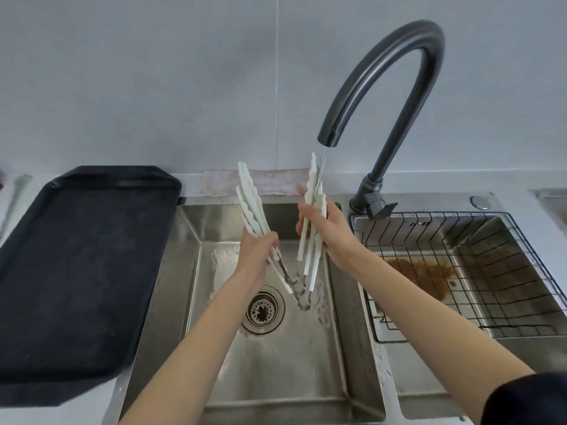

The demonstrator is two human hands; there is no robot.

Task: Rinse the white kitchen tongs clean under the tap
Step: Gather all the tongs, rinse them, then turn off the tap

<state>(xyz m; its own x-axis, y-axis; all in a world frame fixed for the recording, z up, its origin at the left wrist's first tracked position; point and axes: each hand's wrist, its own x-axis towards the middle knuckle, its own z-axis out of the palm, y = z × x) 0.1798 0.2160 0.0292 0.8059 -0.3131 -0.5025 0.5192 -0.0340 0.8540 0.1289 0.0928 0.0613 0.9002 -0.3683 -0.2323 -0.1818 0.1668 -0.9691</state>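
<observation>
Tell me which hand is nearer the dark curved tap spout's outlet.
Right. The right hand grips white tong arms just below the tap spout outlet, slightly left of the stream; the left hand sits farther left and lower.

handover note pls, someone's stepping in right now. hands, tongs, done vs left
Left hand: grips one arm of the white tongs.
Right hand: grips the other arm, its tip up under the tap.
Tongs spread in a V over the left sink, hinge down.
Done: a thin stream is running onto the right arm's tip.
Left: rinse the left arm and the hinge; cleanliness can't be judged.
</observation>
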